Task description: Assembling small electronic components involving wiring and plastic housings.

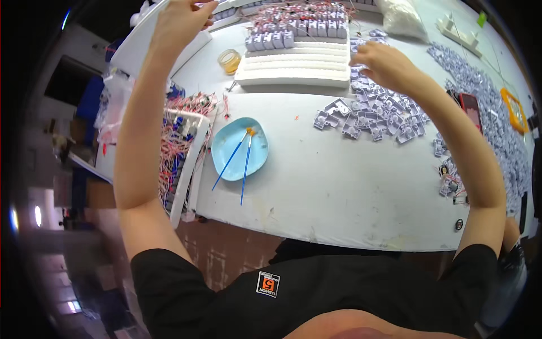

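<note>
My left hand (pixel 182 24) is raised at the upper left, its fingers curled together at the picture's top edge; what they hold, if anything, is hidden. My right hand (pixel 389 66) reaches over the pale grey plastic housings (pixel 384 113), beside the right edge of a white ridged foam tray (pixel 293 79). Its fingers are bent but apart, with nothing visible in them. Grey housings with red wires (pixel 316 28) stand in rows in the tray's far part; its nearer ridges are bare.
A light blue dish (pixel 226 164) holds two blue-handled brushes (pixel 245 169). Behind it stands a jar of amber liquid (pixel 229 61). A box of wired parts (pixel 180 164) is at left. Further right lie a large heap of housings (pixel 502 147), a red phone (pixel 470 110) and a power strip (pixel 460 38).
</note>
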`<state>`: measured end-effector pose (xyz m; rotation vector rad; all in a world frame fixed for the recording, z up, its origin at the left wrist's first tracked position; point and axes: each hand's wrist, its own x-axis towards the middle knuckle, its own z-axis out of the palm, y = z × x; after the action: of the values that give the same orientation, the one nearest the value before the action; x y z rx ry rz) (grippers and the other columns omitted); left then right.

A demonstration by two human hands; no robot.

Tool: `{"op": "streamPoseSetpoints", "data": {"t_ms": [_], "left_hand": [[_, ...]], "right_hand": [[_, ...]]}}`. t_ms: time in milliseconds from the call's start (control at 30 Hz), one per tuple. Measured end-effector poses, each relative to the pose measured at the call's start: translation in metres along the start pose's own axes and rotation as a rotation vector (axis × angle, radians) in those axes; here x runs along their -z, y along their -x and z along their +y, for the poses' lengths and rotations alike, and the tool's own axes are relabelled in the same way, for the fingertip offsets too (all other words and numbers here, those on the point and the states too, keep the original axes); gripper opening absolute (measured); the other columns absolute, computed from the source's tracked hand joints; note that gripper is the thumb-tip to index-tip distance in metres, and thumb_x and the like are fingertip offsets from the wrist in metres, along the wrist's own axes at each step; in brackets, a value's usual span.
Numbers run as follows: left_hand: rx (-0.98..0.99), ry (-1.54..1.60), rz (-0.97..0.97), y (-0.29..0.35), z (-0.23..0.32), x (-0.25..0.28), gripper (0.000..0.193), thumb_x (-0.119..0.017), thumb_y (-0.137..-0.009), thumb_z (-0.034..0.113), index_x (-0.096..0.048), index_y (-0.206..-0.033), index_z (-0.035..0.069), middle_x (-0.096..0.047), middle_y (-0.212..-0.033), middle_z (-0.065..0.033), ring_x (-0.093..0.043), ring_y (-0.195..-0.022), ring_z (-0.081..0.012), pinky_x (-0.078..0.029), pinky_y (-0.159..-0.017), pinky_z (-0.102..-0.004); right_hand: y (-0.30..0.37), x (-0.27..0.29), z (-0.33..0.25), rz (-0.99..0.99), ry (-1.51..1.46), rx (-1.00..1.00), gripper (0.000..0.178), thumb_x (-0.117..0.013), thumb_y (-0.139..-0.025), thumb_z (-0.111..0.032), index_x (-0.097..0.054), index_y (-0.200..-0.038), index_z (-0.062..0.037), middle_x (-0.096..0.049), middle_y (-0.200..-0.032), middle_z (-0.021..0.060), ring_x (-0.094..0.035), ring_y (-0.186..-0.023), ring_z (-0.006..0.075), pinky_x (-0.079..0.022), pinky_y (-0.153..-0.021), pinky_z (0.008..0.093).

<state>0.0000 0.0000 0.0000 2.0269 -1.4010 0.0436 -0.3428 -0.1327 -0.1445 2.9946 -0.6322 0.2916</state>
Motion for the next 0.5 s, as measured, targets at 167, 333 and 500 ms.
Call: {"op": "streamPoseSetpoints", "data": {"t_ms": [167,333,500], "left_hand": [[-0.207,-0.036,0.004,0.137,0.006,0.051,0.027,-0.068,-0.094,0.012,-0.071,-0.12,0.006,-0.069,-0.078,-0.0054,-0.065,-0.075,-0.0074,-0.051,-0.071,-0.0231],[-0.186,0.274,-0.299,0.282,0.01,0.021,0.028,-0.072,-0.087,0.001,-0.072,-0.116,0.003,-0.069,-0.075,-0.008,-0.066,-0.069,-0.0103,-0.052,-0.068,-0.0256],[-0.119,0.624,-0.467,0.358,0.01,-0.05,0.027,-0.065,-0.092,-0.002,-0.069,-0.119,-0.001,-0.074,-0.083,-0.0091,-0.071,-0.078,-0.013,-0.053,-0.075,-0.024]], "right_hand": [[0.029,-0.015,-0.062,0.061,-0.125,0.127,0.025,-0.073,-0.083,-0.007,-0.072,-0.108,-0.009,-0.068,-0.101,0.0073,-0.062,-0.102,0.0276,-0.052,-0.089,0.0386],[0.088,0.01,-0.135,-0.008,-0.187,0.252,0.024,-0.073,-0.084,-0.011,-0.07,-0.107,-0.0097,-0.068,-0.102,0.0043,-0.061,-0.101,0.0251,-0.05,-0.088,0.0385],[0.16,0.026,-0.163,-0.01,-0.237,0.134,0.016,-0.07,-0.086,-0.011,-0.069,-0.102,-0.012,-0.065,-0.092,0.0033,-0.061,-0.097,0.0239,-0.05,-0.083,0.0386]]}}
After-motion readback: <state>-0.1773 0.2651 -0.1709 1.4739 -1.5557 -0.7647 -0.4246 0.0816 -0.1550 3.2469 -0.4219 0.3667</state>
